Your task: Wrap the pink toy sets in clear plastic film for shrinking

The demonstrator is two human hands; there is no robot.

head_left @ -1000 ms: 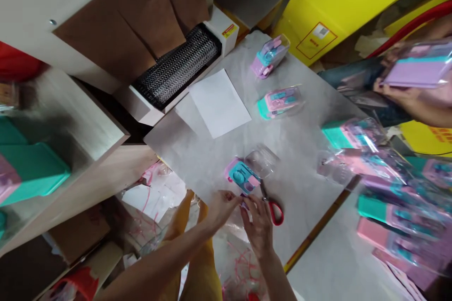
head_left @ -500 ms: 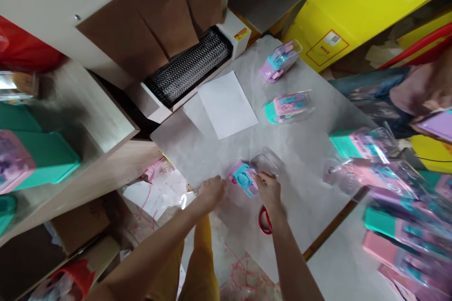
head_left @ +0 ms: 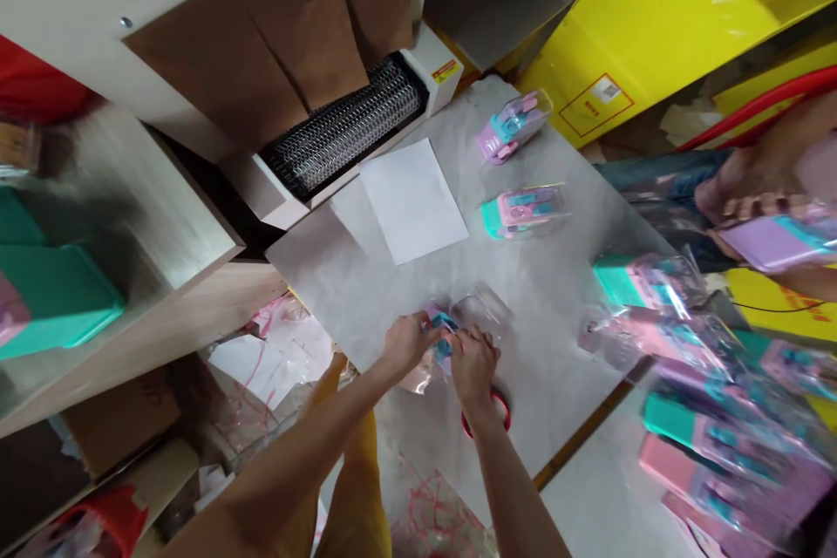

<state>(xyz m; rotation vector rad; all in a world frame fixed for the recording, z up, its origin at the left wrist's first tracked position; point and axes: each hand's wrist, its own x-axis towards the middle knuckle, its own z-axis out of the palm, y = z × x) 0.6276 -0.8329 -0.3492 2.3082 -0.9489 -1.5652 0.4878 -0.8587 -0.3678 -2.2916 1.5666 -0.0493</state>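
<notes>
Both hands have closed in on the small pink-and-blue toy set (head_left: 440,333) since the earlier frame, when the left hand lay on the table beside it and the right hand touched only its far end; the scissors, then clear of the wrist, now show only a red handle (head_left: 500,405) under the right hand. Largest first: the grey table (head_left: 555,340) carries the work, with a machine (head_left: 346,126) fitted with a black roller at its far edge and a white sheet (head_left: 413,199) lying in front of that. At the right a heap of bagged toy sets (head_left: 712,384) waits, and two further bagged sets (head_left: 520,211) (head_left: 512,124) lie apart toward the far side. A co-worker's hand (head_left: 738,187) at the right edge holds a purple packet (head_left: 775,240). The left hand (head_left: 406,342) is curled with its fingers gripping the near end of the toy set; the right hand (head_left: 473,362) is likewise curled over the other end, with a clear plastic bag (head_left: 484,309) touching it just beyond. The set sits near the table's front edge, between the two hands. Judgement: the set is in hand but I cannot tell whether it is yet inside its bag; this one looks partly done, and the sets on the table appear already bagged.
</notes>
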